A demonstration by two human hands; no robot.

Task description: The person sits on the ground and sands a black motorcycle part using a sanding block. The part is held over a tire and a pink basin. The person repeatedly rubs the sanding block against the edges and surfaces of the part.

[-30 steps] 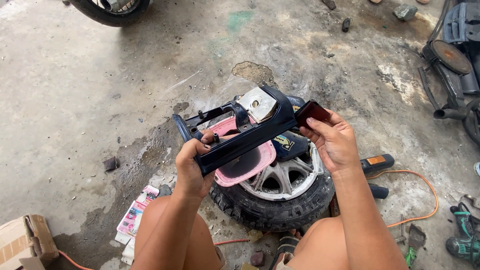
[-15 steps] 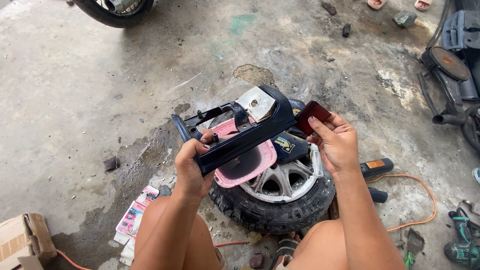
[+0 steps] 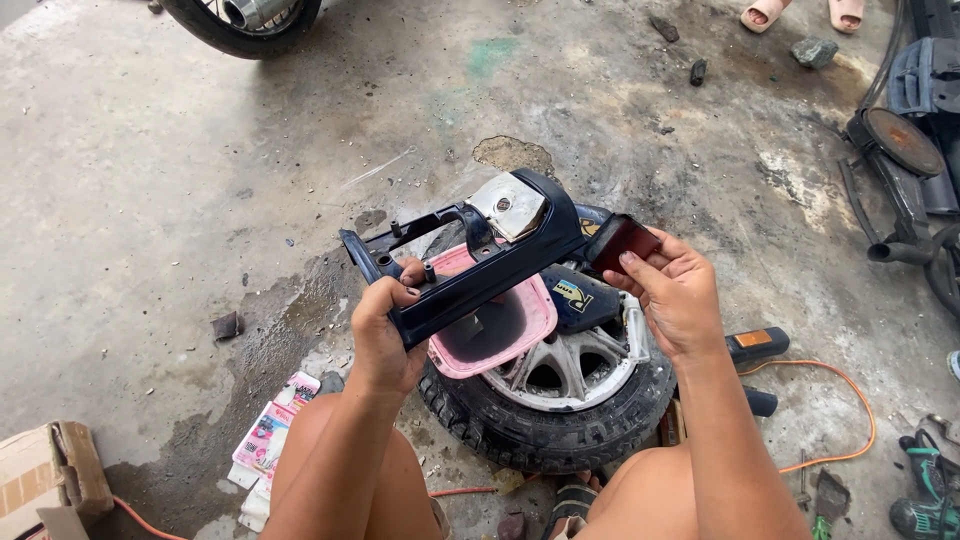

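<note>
Little changed: left hand (image 3: 385,335) still grips dark blue plastic frame (image 3: 470,265); right hand (image 3: 675,290) still pinches dark red lens (image 3: 622,240), possibly plastic. Below: pink tub (image 3: 495,335) on spoked wheel (image 3: 560,400).

The dark blue panel (image 3: 470,280) in the left hand (image 3: 385,335) looked like glossy moulded plastic, with a bright, reflective metal plate (image 3: 508,205) at its upper end. The dark red lens (image 3: 622,242) in the right hand (image 3: 675,295) was smooth, shiny plastic. The pink tub (image 3: 500,335) looked matt plastic. The tyre (image 3: 545,425) was rough black rubber around a dull metal wheel (image 3: 565,365). The concrete floor (image 3: 150,200) was rough, stained and gritty.
</note>
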